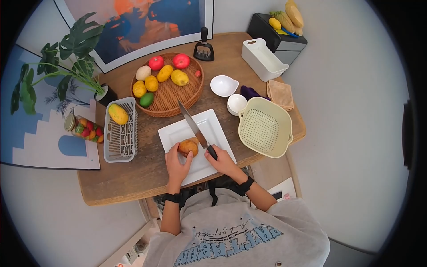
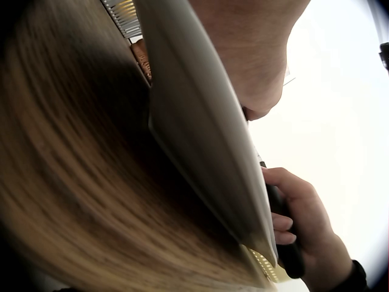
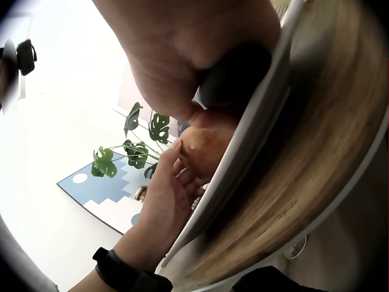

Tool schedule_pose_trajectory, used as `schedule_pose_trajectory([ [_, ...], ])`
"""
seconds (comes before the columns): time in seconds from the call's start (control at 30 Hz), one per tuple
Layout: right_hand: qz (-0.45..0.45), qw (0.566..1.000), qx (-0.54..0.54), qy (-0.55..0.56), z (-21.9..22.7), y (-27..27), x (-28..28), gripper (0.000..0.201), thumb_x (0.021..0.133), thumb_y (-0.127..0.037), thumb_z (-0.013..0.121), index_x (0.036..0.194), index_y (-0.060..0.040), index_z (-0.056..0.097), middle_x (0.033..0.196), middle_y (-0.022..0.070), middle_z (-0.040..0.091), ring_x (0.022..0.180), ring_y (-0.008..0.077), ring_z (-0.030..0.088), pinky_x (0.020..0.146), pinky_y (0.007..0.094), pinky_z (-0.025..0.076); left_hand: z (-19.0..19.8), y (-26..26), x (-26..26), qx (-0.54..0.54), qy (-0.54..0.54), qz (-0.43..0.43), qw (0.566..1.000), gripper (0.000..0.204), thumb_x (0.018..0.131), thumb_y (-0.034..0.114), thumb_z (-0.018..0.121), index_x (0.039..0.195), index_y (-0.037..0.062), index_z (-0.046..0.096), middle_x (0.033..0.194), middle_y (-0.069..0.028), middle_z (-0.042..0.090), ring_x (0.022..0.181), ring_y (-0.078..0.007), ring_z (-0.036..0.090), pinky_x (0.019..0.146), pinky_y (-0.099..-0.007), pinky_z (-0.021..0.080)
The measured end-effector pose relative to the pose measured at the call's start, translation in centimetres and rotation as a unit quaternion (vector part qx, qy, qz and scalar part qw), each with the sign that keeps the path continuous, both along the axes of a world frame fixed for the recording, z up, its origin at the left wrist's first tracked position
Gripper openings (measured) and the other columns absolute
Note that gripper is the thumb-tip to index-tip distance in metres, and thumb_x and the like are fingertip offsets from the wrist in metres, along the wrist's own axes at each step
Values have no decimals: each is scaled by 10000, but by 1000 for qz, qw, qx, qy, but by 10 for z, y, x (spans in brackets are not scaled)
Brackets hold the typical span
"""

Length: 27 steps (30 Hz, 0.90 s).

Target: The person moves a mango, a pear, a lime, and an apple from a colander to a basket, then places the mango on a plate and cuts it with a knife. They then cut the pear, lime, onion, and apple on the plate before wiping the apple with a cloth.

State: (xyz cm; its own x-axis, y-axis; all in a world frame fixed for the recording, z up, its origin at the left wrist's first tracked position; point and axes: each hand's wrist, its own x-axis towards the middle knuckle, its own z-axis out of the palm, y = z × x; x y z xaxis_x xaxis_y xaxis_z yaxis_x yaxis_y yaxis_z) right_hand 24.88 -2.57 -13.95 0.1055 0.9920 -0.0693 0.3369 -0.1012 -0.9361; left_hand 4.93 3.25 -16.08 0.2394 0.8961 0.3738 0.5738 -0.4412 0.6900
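A rounded, glossy golden-brown food item [image 1: 188, 148] sits on a square white plate [image 1: 218, 129] at the table's front edge. My left hand [image 1: 177, 165] holds it from the near left, thumb on one side and fingers on the other. To the right, my right hand [image 1: 221, 161] grips the black handle of a large kitchen knife [image 1: 193, 127]. Its blade slants away to the far left, over the plate and beside the brown item. In the right wrist view the brown item [image 3: 205, 149] shows between both hands. The plate hides much of the left wrist view.
Behind the plate stands a round wicker tray [image 1: 187, 100] of fruit. A grey basket [image 1: 121, 149] with a yellow fruit and a filled jar [image 1: 84, 129] are left. A pale yellow colander [image 1: 265, 127], white bowls [image 1: 223, 85], a cloth [image 1: 280, 95] and a white bin [image 1: 262, 60] are right.
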Motion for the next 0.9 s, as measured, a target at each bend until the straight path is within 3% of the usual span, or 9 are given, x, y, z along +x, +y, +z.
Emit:
schedule_pose_trajectory([
  [0.37, -8, 1000, -5, -13, 3, 0, -2, 223, 954, -206, 632, 985, 14, 606, 725, 183, 637, 641, 300, 636, 630, 379, 497, 2, 0, -1, -12, -10, -5, 1000, 550, 876, 296, 749, 1271, -37, 562, 1174, -210, 645, 1083, -364, 609, 960, -437, 414],
  [0.47, -14, 1000, 18, -4, -2, 0, -3, 242, 961, -243, 638, 993, -5, 611, 667, 143, 588, 592, 219, 570, 595, 352, 468, 2, 0, -1, -14, -9, -1, 1000, 548, 873, 292, 750, 1269, -37, 564, 1176, -213, 645, 1086, -366, 608, 965, -437, 414],
  [0.57, -8, 1000, -5, -15, 5, 0, -2, 228, 957, -213, 633, 987, 12, 608, 723, 178, 632, 640, 282, 631, 628, 373, 494, 3, 0, -1, -17, -7, -1, 1000, 544, 872, 290, 750, 1266, -36, 566, 1176, -215, 646, 1087, -368, 608, 968, -437, 414],
  [0.9, -13, 1000, -15, -7, 2, 0, -3, 229, 963, -218, 630, 991, 8, 608, 726, 169, 637, 637, 265, 627, 629, 364, 494, 2, 0, -1, -10, -11, 0, 1000, 545, 873, 298, 749, 1262, -37, 567, 1162, -211, 649, 1079, -369, 610, 961, -440, 416],
])
